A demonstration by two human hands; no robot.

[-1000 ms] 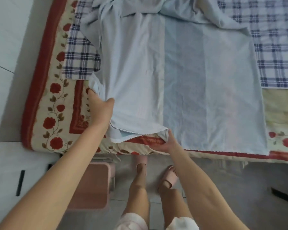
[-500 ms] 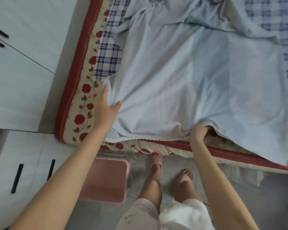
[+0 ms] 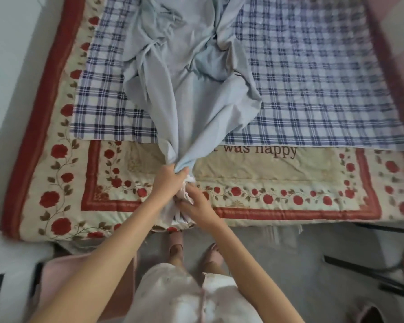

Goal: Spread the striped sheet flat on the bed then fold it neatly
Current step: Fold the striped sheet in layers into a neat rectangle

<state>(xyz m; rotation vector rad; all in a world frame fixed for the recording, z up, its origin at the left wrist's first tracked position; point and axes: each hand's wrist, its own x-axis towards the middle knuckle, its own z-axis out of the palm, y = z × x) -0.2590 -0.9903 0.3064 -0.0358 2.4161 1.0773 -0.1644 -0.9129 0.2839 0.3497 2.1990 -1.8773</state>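
Fisted round the gathered near end of the pale blue cotton sheet (image 3: 187,94): left hand (image 3: 167,181). Just behind it, nearer the body, right hand (image 3: 197,206), fingers curled into the white hem folds. Long axis straight ahead of both, roped then crumpled over the blue-checked blanket (image 3: 313,78). Needs parting sideways to spread. Stripes unreadable; corners hidden in the bunch.
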